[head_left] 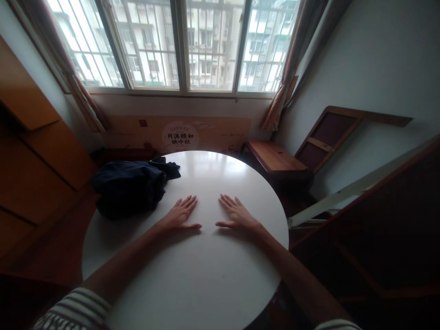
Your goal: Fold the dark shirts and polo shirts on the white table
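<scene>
Both my hands rest palm down on a round white table (213,270), apart from each other near its middle. My left hand (181,214) lies flat with its fingers stretched out and the thumb pointing inward. On the other side, my right hand (238,214) is flat too, its thumb spread toward the left. Neither holds anything. A crumpled dark navy piece of cloth, perhaps a garment (132,185), lies on the table beyond and to the left of my left hand, not touching it. Its folds hide its exact kind.
Behind the table stands a printed panel (178,133) below a barred window (182,46). A wooden bench-like piece (275,156) is at the back right. Orange-brown cabinets (37,169) line the left side. A dark slanted board (378,238) fills the right.
</scene>
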A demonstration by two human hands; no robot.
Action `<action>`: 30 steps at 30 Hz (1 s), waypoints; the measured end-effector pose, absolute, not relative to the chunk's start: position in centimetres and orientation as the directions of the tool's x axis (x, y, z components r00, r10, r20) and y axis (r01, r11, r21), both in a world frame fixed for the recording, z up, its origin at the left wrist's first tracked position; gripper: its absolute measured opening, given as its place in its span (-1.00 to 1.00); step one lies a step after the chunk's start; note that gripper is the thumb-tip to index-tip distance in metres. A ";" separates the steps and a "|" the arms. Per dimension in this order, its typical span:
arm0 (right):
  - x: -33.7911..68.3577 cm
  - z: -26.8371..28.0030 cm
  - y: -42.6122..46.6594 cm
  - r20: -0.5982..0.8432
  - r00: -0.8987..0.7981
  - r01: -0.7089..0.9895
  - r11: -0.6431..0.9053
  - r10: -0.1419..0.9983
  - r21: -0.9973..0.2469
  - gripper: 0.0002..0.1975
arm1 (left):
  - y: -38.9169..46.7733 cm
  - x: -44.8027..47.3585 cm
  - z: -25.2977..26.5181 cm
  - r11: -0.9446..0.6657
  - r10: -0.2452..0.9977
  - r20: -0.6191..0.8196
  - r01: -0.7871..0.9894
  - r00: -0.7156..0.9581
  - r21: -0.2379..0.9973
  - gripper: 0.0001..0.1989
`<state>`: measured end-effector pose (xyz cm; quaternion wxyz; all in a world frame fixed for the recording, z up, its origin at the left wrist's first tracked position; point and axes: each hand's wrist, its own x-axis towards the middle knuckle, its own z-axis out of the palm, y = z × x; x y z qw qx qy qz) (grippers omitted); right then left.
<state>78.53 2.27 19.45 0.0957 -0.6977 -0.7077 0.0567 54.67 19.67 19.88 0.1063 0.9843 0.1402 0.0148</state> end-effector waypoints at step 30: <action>78.1 18.9 1.5 0.591 0.246 0.889 0.065 0.769 -0.454 -0.77 | 21.9 52.7 24.6 -0.885 0.410 0.599 0.459 0.687 0.079 -0.59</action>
